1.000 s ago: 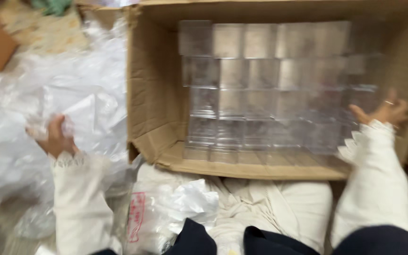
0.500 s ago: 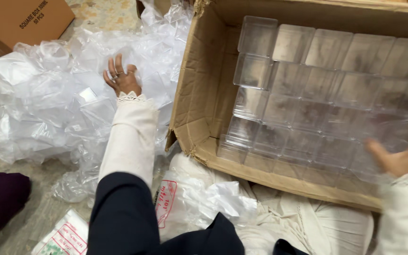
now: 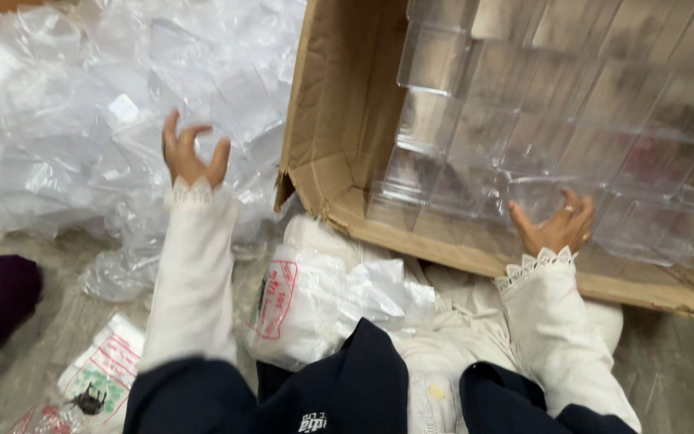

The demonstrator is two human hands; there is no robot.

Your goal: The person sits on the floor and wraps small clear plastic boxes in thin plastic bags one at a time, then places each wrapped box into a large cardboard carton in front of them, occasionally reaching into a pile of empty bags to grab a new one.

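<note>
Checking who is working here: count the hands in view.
2. The left hand is raised, fingers curled, over the crumpled clear plastic bags; the right hand reaches into the brown cardboard box. Others may be out of frame.
</note>
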